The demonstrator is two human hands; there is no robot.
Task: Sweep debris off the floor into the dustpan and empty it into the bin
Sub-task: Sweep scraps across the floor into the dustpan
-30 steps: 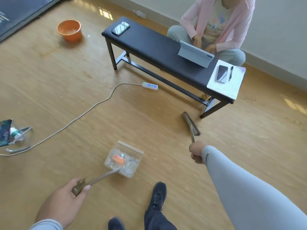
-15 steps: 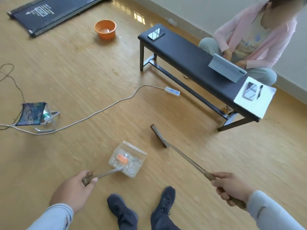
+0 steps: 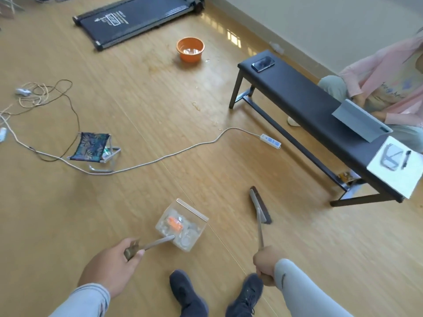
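Sweeping looks nearly done: left hand (image 3: 112, 268) grips the dustpan (image 3: 182, 225) handle, pan low centre and seemingly full, right hand (image 3: 265, 265) clamps the broom (image 3: 259, 204) beside it; next, carry it to the bin (image 3: 190, 49), perhaps that orange tub at top centre

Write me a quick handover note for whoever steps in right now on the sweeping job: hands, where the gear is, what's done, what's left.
Left hand grips the dustpan handle; the clear dustpan sits on the floor ahead of the feet, already holding scraps, one of them orange.
Right hand grips the broom stick; the broom head rests on the floor right of the pan, apart from it.
Done: some debris is in the pan.
Left: small bits lie farther out on the floor toward the orange bucket. Sweep those in, then empty the pan; whether that bucket is the bin I cannot tell.
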